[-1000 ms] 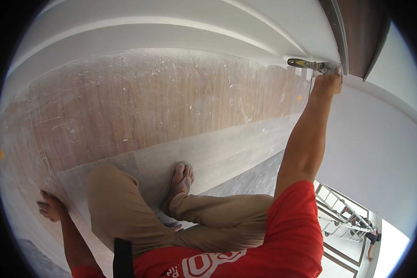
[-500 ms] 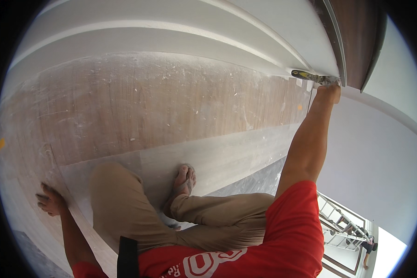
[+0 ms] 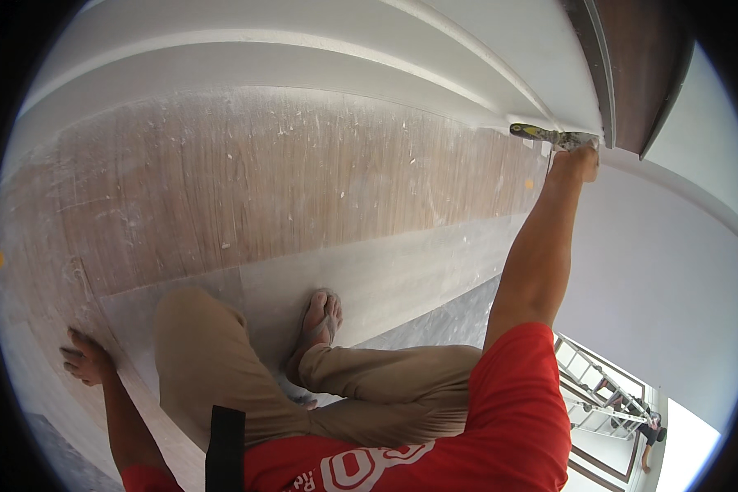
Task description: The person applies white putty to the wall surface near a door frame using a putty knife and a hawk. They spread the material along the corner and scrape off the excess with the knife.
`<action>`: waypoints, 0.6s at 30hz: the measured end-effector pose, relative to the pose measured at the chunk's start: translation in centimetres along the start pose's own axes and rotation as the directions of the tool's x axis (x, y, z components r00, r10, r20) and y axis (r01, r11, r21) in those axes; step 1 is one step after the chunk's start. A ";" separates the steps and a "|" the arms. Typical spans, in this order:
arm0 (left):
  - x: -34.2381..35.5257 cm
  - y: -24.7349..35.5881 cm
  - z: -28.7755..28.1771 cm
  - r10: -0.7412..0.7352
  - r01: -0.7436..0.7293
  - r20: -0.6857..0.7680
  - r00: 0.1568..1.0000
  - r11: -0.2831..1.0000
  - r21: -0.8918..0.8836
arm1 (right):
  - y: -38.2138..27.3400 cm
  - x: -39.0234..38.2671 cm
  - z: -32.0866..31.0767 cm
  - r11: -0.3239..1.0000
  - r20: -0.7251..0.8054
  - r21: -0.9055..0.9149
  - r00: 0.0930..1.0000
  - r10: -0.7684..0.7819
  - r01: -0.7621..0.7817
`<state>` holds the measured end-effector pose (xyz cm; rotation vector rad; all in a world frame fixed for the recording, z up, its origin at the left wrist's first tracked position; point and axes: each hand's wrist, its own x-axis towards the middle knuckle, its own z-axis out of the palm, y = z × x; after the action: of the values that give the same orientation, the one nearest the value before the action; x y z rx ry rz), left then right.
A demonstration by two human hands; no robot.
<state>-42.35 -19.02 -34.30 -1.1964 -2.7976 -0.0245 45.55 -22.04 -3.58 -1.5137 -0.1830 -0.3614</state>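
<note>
My right hand (image 3: 580, 161) is stretched far out to the right, closed on a putty knife (image 3: 541, 134) close to the white wall and the door frame. The knife's black and yellow handle points left, while its smeared blade end lies at my fingers. Part of the blade is hidden by the hand. At the lower left, my left hand (image 3: 88, 358) rests on the dusty wood-look floor (image 3: 246, 180) with its fingers spread and nothing in them.
White stepped wall mouldings (image 3: 287, 61) curve along the far side. A dark brown door panel (image 3: 649, 74) stands at the upper right. My sandalled foot (image 3: 318, 316) is on a pale floor strip. Lower right, a person (image 3: 649, 430) is beside metal ladders (image 3: 603, 402).
The whole view has shifted slightly. My right hand and the putty knife stay near the door frame, barely moved. My left hand stays on the floor.
</note>
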 end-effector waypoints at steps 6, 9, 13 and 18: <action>-0.2 0.6 -0.2 0.015 -0.014 0.043 0.999 1.000 -0.021 | 0.3 4.6 -1.4 0.985 0.044 -0.164 0.998 -0.041 0.048; 0.0 0.2 0.0 0.010 -0.010 0.023 1.000 1.000 -0.003 | -0.2 2.5 0.0 0.992 -0.029 -0.119 0.999 -0.042 0.039; 0.6 -0.3 0.1 0.014 -0.014 0.012 1.000 1.000 0.005 | -1.1 -1.5 1.8 0.995 -0.060 -0.058 0.994 -0.088 0.084; 0.3 0.0 -0.2 0.042 -0.042 0.023 0.999 0.999 -0.012 | -3.3 -7.2 3.2 0.993 0.020 -0.054 0.994 -0.105 0.106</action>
<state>-42.58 -18.81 -34.05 -1.2662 -2.7950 -0.0240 38.02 -18.05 -2.76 -1.5655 -0.2689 -0.4411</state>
